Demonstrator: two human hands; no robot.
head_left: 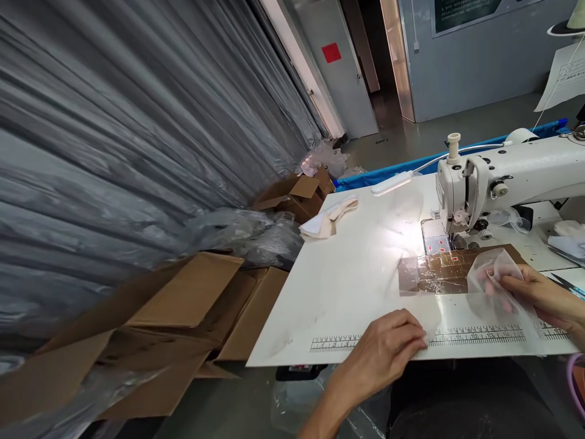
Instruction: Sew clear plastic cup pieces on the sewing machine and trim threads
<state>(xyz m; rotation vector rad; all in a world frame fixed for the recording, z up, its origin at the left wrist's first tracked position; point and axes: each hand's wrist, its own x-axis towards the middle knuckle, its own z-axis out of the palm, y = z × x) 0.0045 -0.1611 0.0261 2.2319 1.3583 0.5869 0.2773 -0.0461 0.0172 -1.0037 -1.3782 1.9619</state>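
Observation:
A piece of sheer white fabric [496,262] is bunched up in my right hand [534,292], whose thumb and fingers are closed on it. The cloth hangs toward the front edge of the sewing table [338,274], so thin that the table shows through. My left hand [393,341] rests at that edge over the printed ruler [479,334], fingertips pinched together on what looks like the fabric's faint edge. Just beyond my hands stands a white sewing machine [461,189], its needle area lit. Brown tape-covered board [439,274] lies in front of the needle plate.
A small cream and white cloth piece [329,219] lies at the table's left edge. Scissors [569,283] are at the far right. Open cardboard boxes [187,292] and clear plastic [247,235] stand left of the table, beside a grey curtain [137,122].

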